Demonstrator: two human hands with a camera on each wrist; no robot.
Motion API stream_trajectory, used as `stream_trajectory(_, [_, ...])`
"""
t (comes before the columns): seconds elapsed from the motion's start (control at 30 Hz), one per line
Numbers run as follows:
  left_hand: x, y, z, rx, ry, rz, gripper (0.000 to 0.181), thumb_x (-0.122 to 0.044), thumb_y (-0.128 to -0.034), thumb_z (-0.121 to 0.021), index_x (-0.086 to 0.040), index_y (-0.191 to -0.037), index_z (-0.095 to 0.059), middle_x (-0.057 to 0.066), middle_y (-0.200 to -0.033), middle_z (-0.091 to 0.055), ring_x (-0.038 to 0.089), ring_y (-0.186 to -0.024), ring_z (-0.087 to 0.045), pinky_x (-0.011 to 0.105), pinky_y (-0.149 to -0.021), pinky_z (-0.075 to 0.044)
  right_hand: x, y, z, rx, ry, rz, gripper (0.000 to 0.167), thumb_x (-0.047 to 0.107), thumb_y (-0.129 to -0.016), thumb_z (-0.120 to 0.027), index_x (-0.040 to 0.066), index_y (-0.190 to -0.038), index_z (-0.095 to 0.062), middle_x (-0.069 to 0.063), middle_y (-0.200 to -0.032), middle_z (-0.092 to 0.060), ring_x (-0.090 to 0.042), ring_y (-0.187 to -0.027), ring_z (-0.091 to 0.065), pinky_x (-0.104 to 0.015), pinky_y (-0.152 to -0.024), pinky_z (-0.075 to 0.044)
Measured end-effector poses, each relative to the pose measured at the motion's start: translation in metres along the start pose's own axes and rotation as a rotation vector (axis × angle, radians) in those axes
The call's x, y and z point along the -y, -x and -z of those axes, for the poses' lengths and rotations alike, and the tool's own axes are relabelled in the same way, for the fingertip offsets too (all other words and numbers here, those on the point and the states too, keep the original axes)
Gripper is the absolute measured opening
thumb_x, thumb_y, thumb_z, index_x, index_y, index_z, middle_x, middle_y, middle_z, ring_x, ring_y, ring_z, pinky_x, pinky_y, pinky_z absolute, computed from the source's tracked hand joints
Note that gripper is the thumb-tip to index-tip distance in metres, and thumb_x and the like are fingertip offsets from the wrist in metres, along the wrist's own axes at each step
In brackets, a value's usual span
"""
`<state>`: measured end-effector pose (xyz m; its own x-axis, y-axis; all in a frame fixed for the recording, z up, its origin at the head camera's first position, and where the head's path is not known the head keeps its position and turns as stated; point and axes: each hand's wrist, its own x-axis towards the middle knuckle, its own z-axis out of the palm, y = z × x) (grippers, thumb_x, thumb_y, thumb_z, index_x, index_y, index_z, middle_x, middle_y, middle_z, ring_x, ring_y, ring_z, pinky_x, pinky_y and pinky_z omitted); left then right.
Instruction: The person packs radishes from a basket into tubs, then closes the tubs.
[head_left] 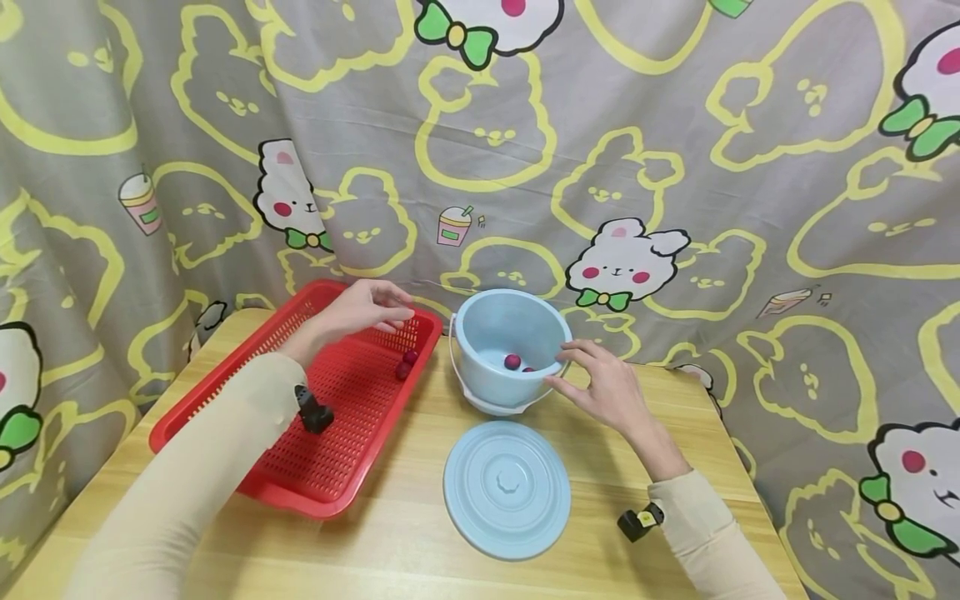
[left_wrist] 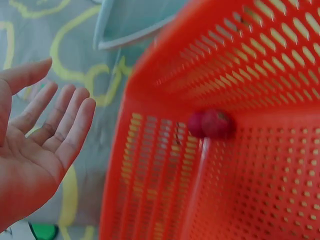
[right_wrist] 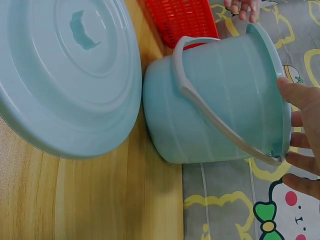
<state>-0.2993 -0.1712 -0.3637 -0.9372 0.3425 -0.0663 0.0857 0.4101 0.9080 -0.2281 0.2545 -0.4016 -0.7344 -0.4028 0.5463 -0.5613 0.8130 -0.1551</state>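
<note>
My left hand hovers over the far end of a red perforated plastic basket. Its fingers are spread loosely and hold nothing; the left wrist view shows the bare palm. Small dark red balls lie together in a corner of the basket. To the right stands a light blue bucket, upright, with more dark red balls inside. My right hand touches the bucket's rim at its right side, thumb and fingers fairly straight. The bucket's pale handle hangs down along its front.
A round light blue lid lies flat on the wooden table, in front of the bucket. A patterned grey curtain hangs close behind the table. The basket's right edge is near the bucket.
</note>
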Motion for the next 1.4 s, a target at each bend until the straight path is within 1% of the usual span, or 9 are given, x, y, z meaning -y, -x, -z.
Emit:
stream_trajectory(0.17, [0.016, 0.0, 0.008, -0.028, 0.027, 0.034, 0.045, -0.023, -0.1002, -0.074, 0.002, -0.135, -0.063, 0.025, -0.13, -0.069, 0.034, -0.11, -0.075, 0.048, -0.1, -0.063, 0.0, 0.0, 0.0, -0.003, -0.002, -0.002, 0.042, 0.046, -0.081, -0.089, 0.015, -0.109, -0.08, -0.008, -0.121, -0.077, -0.031, -0.095, -0.078, -0.034, -0.056, -0.054])
stream_trajectory(0.27, [0.023, 0.001, 0.01, -0.038, 0.028, 0.063, 0.046, -0.025, -0.1002, -0.074, 0.002, -0.136, -0.062, 0.026, -0.134, -0.067, 0.035, -0.112, -0.075, 0.047, -0.1, -0.063, 0.0, 0.0, 0.0, -0.002, 0.0, -0.005, 0.042, 0.046, -0.081, -0.089, 0.016, -0.109, -0.08, -0.007, -0.122, -0.077, -0.03, -0.095, -0.078, -0.033, -0.056, -0.053])
stream_trajectory(0.4, [0.038, 0.001, 0.012, -0.038, 0.021, 0.096, 0.049, -0.029, -0.0999, -0.074, 0.0, -0.137, -0.062, 0.026, -0.137, -0.067, 0.038, -0.115, -0.074, 0.048, -0.101, -0.063, 0.0, 0.0, 0.0, 0.007, 0.005, -0.008, 0.043, 0.048, -0.082, -0.088, 0.016, -0.109, -0.079, -0.007, -0.122, -0.077, -0.03, -0.095, -0.078, -0.034, -0.057, -0.054])
stream_trajectory(0.53, [0.052, 0.0, 0.007, -0.022, 0.018, 0.109, 0.048, -0.028, -0.1003, -0.073, 0.002, -0.136, -0.061, 0.027, -0.135, -0.067, 0.04, -0.116, -0.073, 0.047, -0.1, -0.063, -0.001, 0.001, -0.001, 0.016, 0.001, -0.014, 0.043, 0.048, -0.083, -0.088, 0.015, -0.11, -0.079, -0.007, -0.122, -0.077, -0.03, -0.097, -0.078, -0.036, -0.059, -0.057])
stream_trajectory(0.73, [0.067, -0.002, -0.004, 0.013, 0.007, 0.123, 0.049, -0.026, -0.1001, -0.073, 0.004, -0.137, -0.06, 0.029, -0.132, -0.067, 0.036, -0.109, -0.075, 0.045, -0.097, -0.065, -0.001, 0.002, -0.002, 0.015, -0.004, -0.01, 0.043, 0.047, -0.083, -0.088, 0.016, -0.11, -0.079, -0.007, -0.123, -0.077, -0.03, -0.097, -0.078, -0.036, -0.059, -0.056])
stream_trajectory(0.9, [0.075, -0.005, -0.011, 0.039, 0.015, 0.142, 0.05, -0.025, -0.099, -0.074, 0.006, -0.136, -0.06, 0.027, -0.131, -0.069, 0.039, -0.112, -0.074, 0.045, -0.097, -0.065, -0.002, 0.001, -0.003, 0.003, -0.004, 0.001, 0.042, 0.046, -0.082, -0.088, 0.016, -0.11, -0.079, -0.007, -0.122, -0.077, -0.03, -0.095, -0.078, -0.033, -0.056, -0.054])
stream_trajectory(1.0, [0.079, -0.005, -0.014, 0.04, 0.006, 0.155, 0.05, -0.024, -0.099, -0.074, 0.006, -0.136, -0.06, 0.025, -0.13, -0.071, 0.039, -0.112, -0.074, 0.043, -0.095, -0.065, -0.002, 0.001, -0.002, -0.005, -0.003, 0.009, 0.042, 0.045, -0.081, -0.089, 0.015, -0.109, -0.079, -0.008, -0.121, -0.077, -0.03, -0.094, -0.078, -0.034, -0.056, -0.054])
stream_trajectory(1.23, [0.087, -0.005, -0.02, 0.059, -0.007, 0.172, 0.048, -0.02, -0.0995, -0.073, 0.008, -0.136, -0.059, 0.026, -0.13, -0.072, 0.034, -0.108, -0.076, 0.043, -0.095, -0.065, -0.002, 0.0, -0.002, 0.008, 0.003, -0.001, 0.043, 0.047, -0.082, -0.088, 0.016, -0.11, -0.079, -0.007, -0.122, -0.077, -0.029, -0.096, -0.078, -0.034, -0.057, -0.055])
stream_trajectory(1.4, [0.09, -0.007, -0.022, 0.055, -0.008, 0.188, 0.048, -0.019, -0.0988, -0.074, 0.008, -0.135, -0.059, 0.026, -0.126, -0.073, 0.03, -0.104, -0.076, 0.043, -0.095, -0.065, -0.003, 0.0, -0.002, 0.008, 0.002, -0.004, 0.043, 0.047, -0.082, -0.088, 0.016, -0.11, -0.079, -0.007, -0.122, -0.077, -0.029, -0.096, -0.078, -0.033, -0.057, -0.054])
